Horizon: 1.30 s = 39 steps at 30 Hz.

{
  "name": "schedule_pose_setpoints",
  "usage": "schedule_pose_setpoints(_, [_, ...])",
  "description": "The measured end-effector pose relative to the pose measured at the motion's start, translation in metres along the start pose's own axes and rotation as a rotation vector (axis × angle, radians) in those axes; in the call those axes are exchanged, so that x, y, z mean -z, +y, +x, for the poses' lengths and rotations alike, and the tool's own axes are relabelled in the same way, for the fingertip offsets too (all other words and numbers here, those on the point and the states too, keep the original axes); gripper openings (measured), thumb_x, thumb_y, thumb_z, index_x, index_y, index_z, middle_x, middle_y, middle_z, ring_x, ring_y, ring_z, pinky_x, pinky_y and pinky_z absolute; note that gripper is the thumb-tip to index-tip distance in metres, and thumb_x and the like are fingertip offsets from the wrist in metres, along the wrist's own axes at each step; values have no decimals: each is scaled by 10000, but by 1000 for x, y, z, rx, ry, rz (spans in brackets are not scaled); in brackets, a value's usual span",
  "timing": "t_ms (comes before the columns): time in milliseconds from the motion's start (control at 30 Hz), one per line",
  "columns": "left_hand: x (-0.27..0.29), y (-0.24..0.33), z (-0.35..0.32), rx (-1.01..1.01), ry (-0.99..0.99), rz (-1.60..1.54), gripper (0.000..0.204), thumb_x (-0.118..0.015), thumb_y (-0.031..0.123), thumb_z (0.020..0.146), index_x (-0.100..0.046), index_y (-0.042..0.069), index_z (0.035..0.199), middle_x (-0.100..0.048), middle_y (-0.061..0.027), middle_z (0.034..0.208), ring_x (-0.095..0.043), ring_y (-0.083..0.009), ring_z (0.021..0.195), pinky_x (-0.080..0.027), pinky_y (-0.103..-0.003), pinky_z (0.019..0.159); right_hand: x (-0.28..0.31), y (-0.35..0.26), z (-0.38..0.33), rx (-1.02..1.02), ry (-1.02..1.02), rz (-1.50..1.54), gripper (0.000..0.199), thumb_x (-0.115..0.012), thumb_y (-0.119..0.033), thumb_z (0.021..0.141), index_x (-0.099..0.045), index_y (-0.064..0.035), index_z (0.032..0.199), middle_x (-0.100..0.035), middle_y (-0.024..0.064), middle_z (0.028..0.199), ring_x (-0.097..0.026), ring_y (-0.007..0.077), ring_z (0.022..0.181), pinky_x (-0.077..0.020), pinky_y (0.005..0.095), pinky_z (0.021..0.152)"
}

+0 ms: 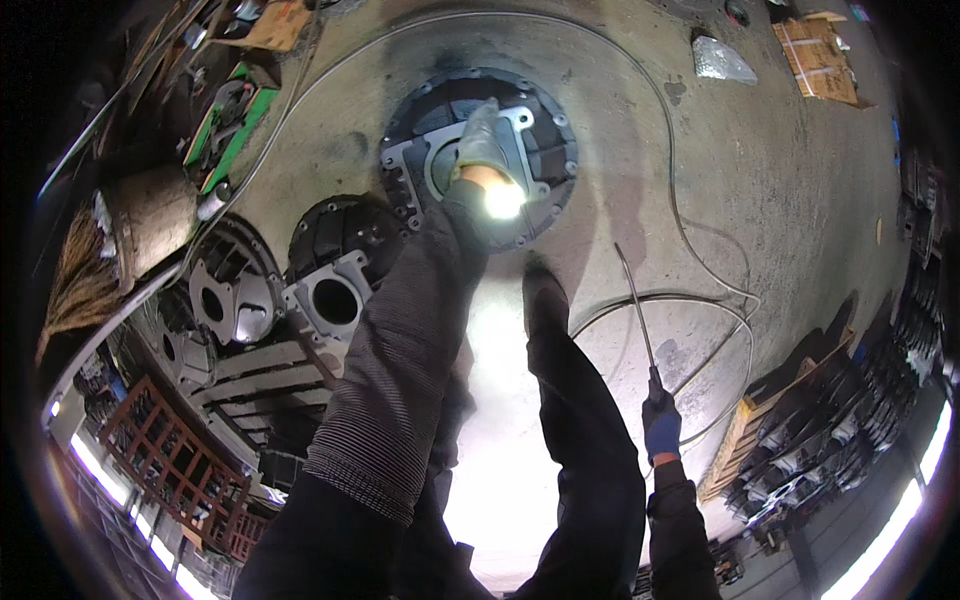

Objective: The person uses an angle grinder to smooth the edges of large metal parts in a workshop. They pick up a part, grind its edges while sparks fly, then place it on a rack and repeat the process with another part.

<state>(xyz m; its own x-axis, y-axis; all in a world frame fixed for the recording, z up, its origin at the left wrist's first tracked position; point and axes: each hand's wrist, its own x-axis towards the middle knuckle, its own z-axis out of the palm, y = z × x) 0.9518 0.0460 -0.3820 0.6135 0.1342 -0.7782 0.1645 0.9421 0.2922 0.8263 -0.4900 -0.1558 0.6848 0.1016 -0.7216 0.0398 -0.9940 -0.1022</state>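
Observation:
My left hand (pixel 482 145), in a grey glove, reaches over a round dark cast-metal housing (pixel 555 160) on the floor ahead of me. Its fingers look stretched forward across the pale machined flange (pixel 398 155), near the central opening; the fingertips are hard to make out. A bright glare sits by the wrist. Lower right, my right hand (pixel 661 425), in a dark blue glove, is closed around the near end of a long thin metal rod (pixel 636 300). The rod points forward and slightly left, apart from the housing.
More castings lie to the left, one (pixel 335 300) close to my left forearm. A long hose (pixel 665 110) loops around the housing and coils on the right. A green-edged tray (pixel 235 130) and a broom (pixel 80 280) are far left. Stacked parts (pixel 800 430) stand right, cardboard (pixel 815 60) far right.

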Motion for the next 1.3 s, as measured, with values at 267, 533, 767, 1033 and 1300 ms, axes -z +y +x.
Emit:
schedule_pose_setpoints(267, [-16,10,-245,14,120,83,367,-732,391,1014,-713,90,1223,-740,-87,973,-705,-238,857,-572,-375,773,13,62,9,129,46,-89,724,-551,-160,1053,-328,-319,1723,-733,186,1170,-729,395,938,-595,508,799])
schedule_pose_setpoints(533, [-31,0,-551,-76,-90,402,252,-624,160,1042,-746,57,1236,-752,-108,1131,-746,-252,1005,-583,-348,865,72,92,69,366,-68,-144,328,-692,-146,989,-712,-76,1309,-713,105,947,-685,284,851,-568,418,765])
schedule_pose_setpoints(767, [66,2,-749,-471,-25,919,305,-703,54,928,-743,-10,1224,-771,-148,1147,-732,-313,1019,-582,-393,913,181,28,42,200,-286,172,60,-720,-90,947,-683,-137,952,-561,-20,691,-503,128,516,-381,342,433])
schedule_pose_setpoints(1033, [273,-29,-914,-599,564,1294,254,-608,91,1034,-779,73,1221,-792,-110,1223,-755,-265,1134,-595,-345,989,195,91,-30,292,-205,-389,379,-718,-430,951,-790,-69,856,-769,194,850,-726,426,783,-540,577,676])
schedule_pose_setpoints(1300, [490,-64,-976,-464,930,897,313,-674,241,998,-792,75,1236,-802,-124,1236,-768,-296,1133,-585,-374,990,161,33,-113,145,-203,-280,209,-740,-231,942,-729,-35,1014,-718,129,756,-650,278,561,-495,440,498])
